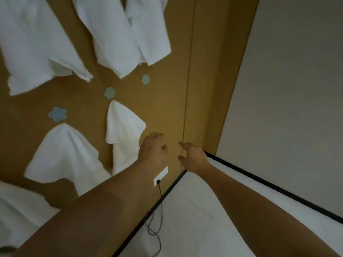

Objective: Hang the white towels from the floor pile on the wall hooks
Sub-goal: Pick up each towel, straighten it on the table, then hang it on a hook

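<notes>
Hands first: your left hand (153, 148) and right hand (192, 155) reach empty toward the brown wall (167, 108), fingers loosely spread, just right of four white towels (122, 130) hanging below flower-shaped hooks (109, 92).

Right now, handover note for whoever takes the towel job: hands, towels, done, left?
Left hand: open, holds nothing, just right of the small towel.
Right hand: open, holds nothing.
Done: four white towels hang on the brown wall: two big ones up top, two below, the other at lower left.
Free hook shows bare, right of the others.
Left: more white cloth at bottom left, too blurred to judge.
</notes>
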